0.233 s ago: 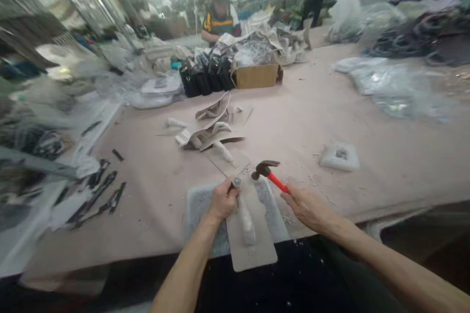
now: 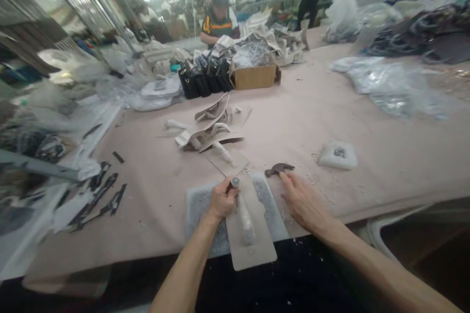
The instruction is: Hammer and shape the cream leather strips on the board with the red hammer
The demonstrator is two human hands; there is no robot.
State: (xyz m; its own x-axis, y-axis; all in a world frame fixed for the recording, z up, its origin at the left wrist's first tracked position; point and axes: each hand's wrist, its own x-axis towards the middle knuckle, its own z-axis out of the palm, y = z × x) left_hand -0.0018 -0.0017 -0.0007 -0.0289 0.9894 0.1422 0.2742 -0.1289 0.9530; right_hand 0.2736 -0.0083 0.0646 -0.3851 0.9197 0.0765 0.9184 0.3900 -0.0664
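L hand (image 2: 222,201) pinches a small round-headed metal punch (image 2: 235,183) upright on the flat grey leather piece (image 2: 253,234) at 6 o'clock, R hand (image 2: 303,200) wraps the dark-headed hammer (image 2: 279,169) at 1 o'clock from it: mid-punching, next strike prob. needs a square hit.

No text, label, brand or number can be read anywhere; the cardboard box (image 2: 255,77) at upper centre shows plain sides only.
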